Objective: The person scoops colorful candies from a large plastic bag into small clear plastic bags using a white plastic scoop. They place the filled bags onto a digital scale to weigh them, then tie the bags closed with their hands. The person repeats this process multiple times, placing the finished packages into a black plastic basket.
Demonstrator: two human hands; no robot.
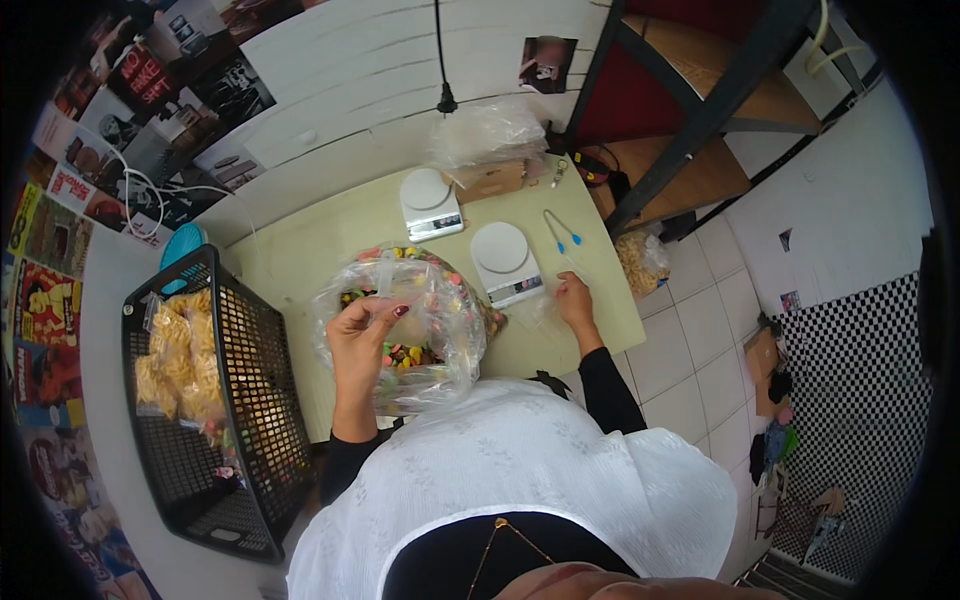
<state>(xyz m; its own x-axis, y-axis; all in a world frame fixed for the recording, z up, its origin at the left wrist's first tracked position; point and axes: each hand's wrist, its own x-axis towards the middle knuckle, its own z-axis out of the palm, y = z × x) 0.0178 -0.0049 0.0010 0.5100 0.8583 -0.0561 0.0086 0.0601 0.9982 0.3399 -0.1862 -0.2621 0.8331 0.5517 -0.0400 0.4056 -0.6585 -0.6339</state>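
Note:
A large clear plastic bag of colourful small pieces stands on the pale table, its mouth open towards me. My left hand is over the bag's left side, thumb and fingertips pinched on what looks like a thin clear plastic film. My right hand is at the table's right part, fingers curled near clear plastic; whether it holds that cannot be made out. Between the hands lies a white digital scale, and a second white scale sits behind it. Tongs with blue tips lie beyond my right hand.
A black plastic crate with bagged pasta-like snacks stands at the left. Clear bags lie on a cardboard box at the back. Metal-framed shelves rise at the right, above a filled bag. A black plug hangs over the table.

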